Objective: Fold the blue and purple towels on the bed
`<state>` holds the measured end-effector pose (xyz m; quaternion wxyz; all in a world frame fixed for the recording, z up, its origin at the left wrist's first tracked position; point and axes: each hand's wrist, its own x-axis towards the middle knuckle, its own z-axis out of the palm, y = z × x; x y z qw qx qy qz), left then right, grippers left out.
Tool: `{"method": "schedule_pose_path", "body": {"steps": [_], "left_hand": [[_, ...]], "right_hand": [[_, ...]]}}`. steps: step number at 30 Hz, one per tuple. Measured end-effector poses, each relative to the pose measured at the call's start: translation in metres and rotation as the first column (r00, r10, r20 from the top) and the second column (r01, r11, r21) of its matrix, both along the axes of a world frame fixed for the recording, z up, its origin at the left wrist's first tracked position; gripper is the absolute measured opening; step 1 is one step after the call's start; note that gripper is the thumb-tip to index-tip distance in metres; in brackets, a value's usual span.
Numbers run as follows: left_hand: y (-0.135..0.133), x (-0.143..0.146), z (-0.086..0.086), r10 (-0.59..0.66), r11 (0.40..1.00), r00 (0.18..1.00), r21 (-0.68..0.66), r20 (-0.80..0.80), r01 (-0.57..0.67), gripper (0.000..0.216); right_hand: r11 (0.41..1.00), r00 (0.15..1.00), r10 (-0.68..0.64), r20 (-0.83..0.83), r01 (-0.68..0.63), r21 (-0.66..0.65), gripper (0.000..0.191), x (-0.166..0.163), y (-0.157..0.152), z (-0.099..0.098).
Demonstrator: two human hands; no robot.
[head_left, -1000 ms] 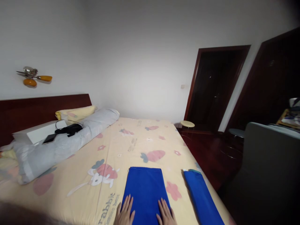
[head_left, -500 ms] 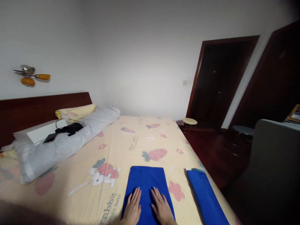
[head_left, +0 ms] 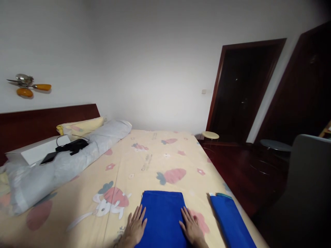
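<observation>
A folded blue cloth [head_left: 162,217] lies flat on the yellow carrot-print bed sheet [head_left: 144,165] near the bed's front edge. My left hand [head_left: 134,228] rests flat at its left edge, fingers stretched out. On the cloth's right edge lies my right hand [head_left: 191,228], also flat with fingers spread. Neither hand grips anything. A second folded blue cloth [head_left: 231,224], long and narrow, lies to the right near the bed's right edge.
A grey bolster [head_left: 62,165] carries a phone [head_left: 48,157] and a black device with cable [head_left: 72,146]. A white box [head_left: 33,151], yellow pillow [head_left: 80,125] and dark headboard [head_left: 38,120] lie behind. Right: dark floor, round stool [head_left: 210,135], doorway [head_left: 240,93], grey chair [head_left: 307,186].
My hands slid apart from the middle of the blue cloth out to its left and right edges. The view shifted slightly.
</observation>
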<state>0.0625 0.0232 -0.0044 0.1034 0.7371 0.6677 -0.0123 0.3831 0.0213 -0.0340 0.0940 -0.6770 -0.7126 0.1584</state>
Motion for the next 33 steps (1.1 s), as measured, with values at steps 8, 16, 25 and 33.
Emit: {"method": "schedule_pose_path", "body": {"steps": [8, 16, 25, 33], "left_hand": [[0.010, 0.032, -0.001, -0.161, 0.987, 0.981, 0.040, 0.109, 0.158, 0.062], [0.030, 0.074, 0.013, -0.138, 0.945, 0.950, -0.250, 0.281, 0.211, 0.082], [0.053, 0.009, 0.030, -0.109, 0.959, 0.992, -0.255, 0.060, 0.121, 0.086], [0.040, 0.029, 0.017, -0.080, 0.988, 0.995, -0.131, 0.051, 0.086, 0.084]], "right_hand": [[0.981, 0.976, 0.194, -0.094, -0.190, 0.049, 0.066, -0.054, 0.012, 0.023], [0.929, 0.944, 0.325, -0.063, -0.331, -0.164, 0.072, -0.087, 0.032, 0.032], [0.993, 0.995, 0.001, 0.101, 0.011, -0.115, 0.070, -0.011, 0.047, 0.023], [0.992, 0.989, -0.109, 0.101, 0.102, 0.074, 0.065, -0.027, 0.033, 0.001]]}}
